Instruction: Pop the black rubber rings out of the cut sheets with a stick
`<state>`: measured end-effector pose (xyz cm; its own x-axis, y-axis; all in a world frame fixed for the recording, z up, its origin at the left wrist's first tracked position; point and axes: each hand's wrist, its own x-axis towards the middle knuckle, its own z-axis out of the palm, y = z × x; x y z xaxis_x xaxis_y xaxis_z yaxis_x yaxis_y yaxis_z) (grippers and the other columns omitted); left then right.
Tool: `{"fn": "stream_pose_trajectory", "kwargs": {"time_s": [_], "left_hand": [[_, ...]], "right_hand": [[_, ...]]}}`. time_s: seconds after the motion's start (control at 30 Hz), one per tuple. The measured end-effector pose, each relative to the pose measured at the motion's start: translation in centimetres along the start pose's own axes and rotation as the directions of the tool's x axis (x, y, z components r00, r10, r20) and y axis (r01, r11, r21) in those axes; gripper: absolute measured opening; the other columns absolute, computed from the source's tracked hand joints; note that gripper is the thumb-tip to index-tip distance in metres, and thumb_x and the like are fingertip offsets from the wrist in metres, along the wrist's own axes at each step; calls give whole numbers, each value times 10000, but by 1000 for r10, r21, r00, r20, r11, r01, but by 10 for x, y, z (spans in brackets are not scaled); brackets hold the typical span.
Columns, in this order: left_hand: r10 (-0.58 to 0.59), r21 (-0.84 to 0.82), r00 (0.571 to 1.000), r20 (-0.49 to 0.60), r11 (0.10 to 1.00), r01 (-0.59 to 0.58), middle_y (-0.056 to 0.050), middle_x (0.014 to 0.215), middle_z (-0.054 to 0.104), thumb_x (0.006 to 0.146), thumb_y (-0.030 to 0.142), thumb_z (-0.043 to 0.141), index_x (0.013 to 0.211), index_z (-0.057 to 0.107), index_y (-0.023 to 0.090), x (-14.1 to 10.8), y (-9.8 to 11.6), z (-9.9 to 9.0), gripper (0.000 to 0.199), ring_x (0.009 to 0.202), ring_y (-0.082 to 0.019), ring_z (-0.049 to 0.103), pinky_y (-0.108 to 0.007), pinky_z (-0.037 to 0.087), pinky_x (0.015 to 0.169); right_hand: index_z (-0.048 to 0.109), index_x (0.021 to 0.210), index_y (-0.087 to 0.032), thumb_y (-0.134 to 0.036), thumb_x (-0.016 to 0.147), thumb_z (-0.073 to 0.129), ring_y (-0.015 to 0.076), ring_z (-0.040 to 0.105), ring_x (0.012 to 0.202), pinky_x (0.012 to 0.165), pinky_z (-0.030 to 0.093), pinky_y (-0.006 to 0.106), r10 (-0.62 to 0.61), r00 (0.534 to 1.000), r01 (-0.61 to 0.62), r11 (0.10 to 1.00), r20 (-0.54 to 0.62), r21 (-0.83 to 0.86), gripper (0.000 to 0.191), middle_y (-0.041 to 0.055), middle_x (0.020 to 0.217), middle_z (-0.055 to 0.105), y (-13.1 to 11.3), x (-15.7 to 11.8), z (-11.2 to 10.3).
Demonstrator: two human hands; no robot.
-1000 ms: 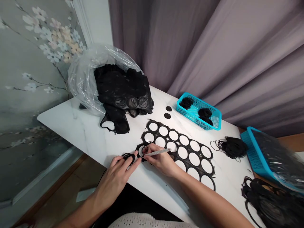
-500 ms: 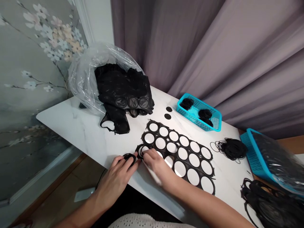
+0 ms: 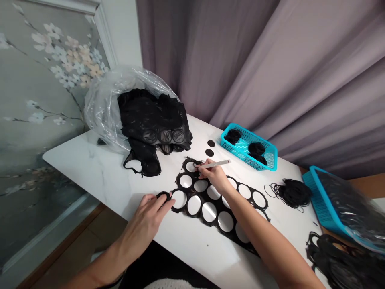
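A black sheet with rows of large round holes (image 3: 201, 196) lies flat on the white table. My left hand (image 3: 148, 214) rests at the sheet's near left corner, its fingers curled around a small bundle of black rings (image 3: 163, 195). In my right hand (image 3: 213, 173) is a slim white pen-like tool (image 3: 218, 163), gripped between thumb and fingers. Its tip is hidden at the far left hole of the back row. My right forearm covers part of the sheet. Behind it lie two small black discs (image 3: 211, 143).
At the back left a clear plastic bag (image 3: 104, 106) spills stacked black sheets (image 3: 150, 116). A blue basket (image 3: 249, 146) holds black ring bundles. To the right are a loose ring pile (image 3: 293, 193), another blue basket (image 3: 321, 204) and black scraps (image 3: 339, 257).
My right hand has moved from beside my left hand at the near corner up to the back row's left end. My left hand has stayed at the near corner. The view has shifted slightly.
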<state>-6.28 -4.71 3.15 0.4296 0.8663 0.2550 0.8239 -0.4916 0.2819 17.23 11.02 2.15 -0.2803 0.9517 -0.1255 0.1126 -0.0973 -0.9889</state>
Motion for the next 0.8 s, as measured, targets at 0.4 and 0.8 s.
{"fn": "stream_pose_trajectory", "kwargs": {"time_s": [0.4,0.8], "left_hand": [[-13,171,989,148,985,-13,-104,1211,613,821,-110,313,1390,497,171,34,-2,9,661,823,-192,584,-352,391,834],[3,174,988,156,984,-30,-108,1192,615,826,-101,311,1393,476,157,34,-3,13,644,835,-205,588,-371,378,839]], "right_hand": [[438,701,-215,-312,829,621,153,530,737,654,406,295,-48,945,120,971,324,-206,243,28,914,627,-3,-26,25],[374,673,-227,-189,826,586,154,445,675,607,352,291,-169,940,274,891,297,-361,265,-10,746,474,-3,-29,31]]}}
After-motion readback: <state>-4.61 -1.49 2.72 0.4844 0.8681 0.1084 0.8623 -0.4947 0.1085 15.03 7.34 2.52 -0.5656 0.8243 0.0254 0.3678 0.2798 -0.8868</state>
